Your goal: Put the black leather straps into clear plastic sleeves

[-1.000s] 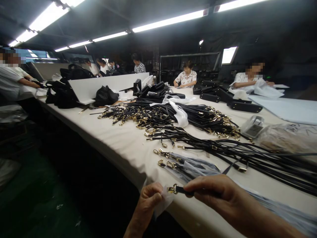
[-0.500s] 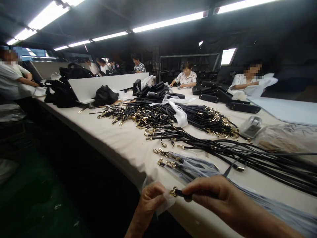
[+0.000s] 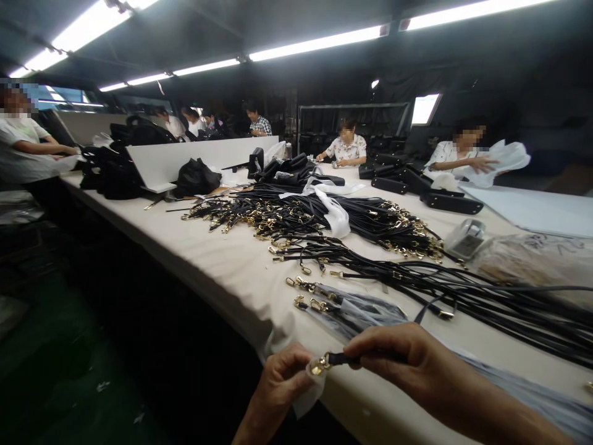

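Observation:
My right hand (image 3: pixel 398 361) is closed in a pinch on a thin black strap (image 3: pixel 345 358) that ends in a gold clasp (image 3: pixel 319 366). My left hand (image 3: pixel 282 382) is closed on a small piece of clear wrap (image 3: pixel 309 386), held right at the clasp. Both hands hover at the near edge of the long white table (image 3: pixel 222 266). Just beyond them lie straps in clear sleeves (image 3: pixel 356 309) with gold clasps sticking out.
Heaps of black straps with gold clasps (image 3: pixel 324 219) cover the table's middle, with a white ribbon (image 3: pixel 336 216) over them. Black bags (image 3: pixel 111 173) and a white board (image 3: pixel 194 157) lie further back. A clear bag (image 3: pixel 519 259) sits at right. Several people work around the table.
The clear wrap in my left hand has come up over the gold clasp. My right hand has shifted slightly left with the strap.

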{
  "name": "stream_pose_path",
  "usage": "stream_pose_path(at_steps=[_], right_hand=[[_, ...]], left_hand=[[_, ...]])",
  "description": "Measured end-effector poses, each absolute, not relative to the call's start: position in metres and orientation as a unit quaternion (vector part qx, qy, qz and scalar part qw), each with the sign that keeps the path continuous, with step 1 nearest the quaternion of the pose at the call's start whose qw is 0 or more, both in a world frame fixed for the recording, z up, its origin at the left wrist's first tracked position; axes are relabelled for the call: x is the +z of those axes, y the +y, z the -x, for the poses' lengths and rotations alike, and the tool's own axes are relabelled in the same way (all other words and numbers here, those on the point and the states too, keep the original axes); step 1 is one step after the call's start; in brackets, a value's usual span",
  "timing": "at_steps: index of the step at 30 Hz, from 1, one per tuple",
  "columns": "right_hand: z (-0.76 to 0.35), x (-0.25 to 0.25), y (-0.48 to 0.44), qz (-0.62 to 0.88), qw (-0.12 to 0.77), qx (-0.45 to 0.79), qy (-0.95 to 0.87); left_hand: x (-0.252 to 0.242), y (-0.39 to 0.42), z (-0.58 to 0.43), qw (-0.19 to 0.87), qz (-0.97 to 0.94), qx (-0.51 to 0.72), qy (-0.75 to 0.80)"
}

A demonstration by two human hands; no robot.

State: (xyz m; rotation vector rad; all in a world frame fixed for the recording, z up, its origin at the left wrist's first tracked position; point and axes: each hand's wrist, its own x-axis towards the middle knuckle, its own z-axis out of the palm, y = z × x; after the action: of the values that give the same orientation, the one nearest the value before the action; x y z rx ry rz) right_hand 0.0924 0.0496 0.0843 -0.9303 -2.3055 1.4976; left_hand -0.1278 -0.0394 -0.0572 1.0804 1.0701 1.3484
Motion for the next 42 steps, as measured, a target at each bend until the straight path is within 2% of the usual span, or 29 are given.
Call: stream_pose_path(at_steps=[8, 14, 17, 22, 26, 30, 32, 34, 36, 39, 42], right_hand=[[-0.093, 0.09, 0.044, 0.303, 0.102, 0.431, -0.844], [-0.088, 0.09, 0.043, 0.295, 0.08, 0.444, -0.842], [-0.085, 0.084, 0.043, 0.294, 0.075, 0.359, -0.883], [-0.07, 0.073, 0.038, 0.282, 0.035, 0.225, -0.932], [-0.074, 0.078, 0.053, 0.298, 0.006, 0.268, -0.916], [-0.102, 0.082, 0.088, 0.322, -0.078, 0.411, -0.85], [-0.112, 0.082, 0.098, 0.333, -0.07, 0.448, -0.827], [-0.113, 0.083, 0.098, 0.342, -0.028, 0.392, -0.854], [-0.109, 0.085, 0.088, 0.325, -0.004, 0.279, -0.903], [-0.099, 0.083, 0.069, 0.266, -0.009, 0.135, -0.954], [-0.093, 0.075, 0.059, 0.222, -0.014, 0.062, -0.973]], left_hand=[[-0.057, -0.045, 0.13, 0.551, -0.422, 0.574, 0.433], [-0.049, -0.038, 0.124, 0.498, -0.509, 0.548, 0.439], [-0.047, -0.032, 0.12, 0.51, -0.503, 0.532, 0.453], [-0.045, -0.027, 0.11, 0.6, -0.432, 0.536, 0.408], [-0.053, -0.029, 0.123, 0.6, -0.404, 0.545, 0.423], [-0.068, -0.037, 0.149, 0.573, -0.403, 0.532, 0.476], [-0.072, -0.039, 0.152, 0.568, -0.387, 0.518, 0.509], [-0.072, -0.039, 0.147, 0.584, -0.367, 0.501, 0.523], [-0.069, -0.035, 0.136, 0.612, -0.349, 0.492, 0.512], [-0.063, -0.028, 0.12, 0.657, -0.324, 0.494, 0.469], [-0.058, -0.024, 0.113, 0.691, -0.307, 0.491, 0.432]])
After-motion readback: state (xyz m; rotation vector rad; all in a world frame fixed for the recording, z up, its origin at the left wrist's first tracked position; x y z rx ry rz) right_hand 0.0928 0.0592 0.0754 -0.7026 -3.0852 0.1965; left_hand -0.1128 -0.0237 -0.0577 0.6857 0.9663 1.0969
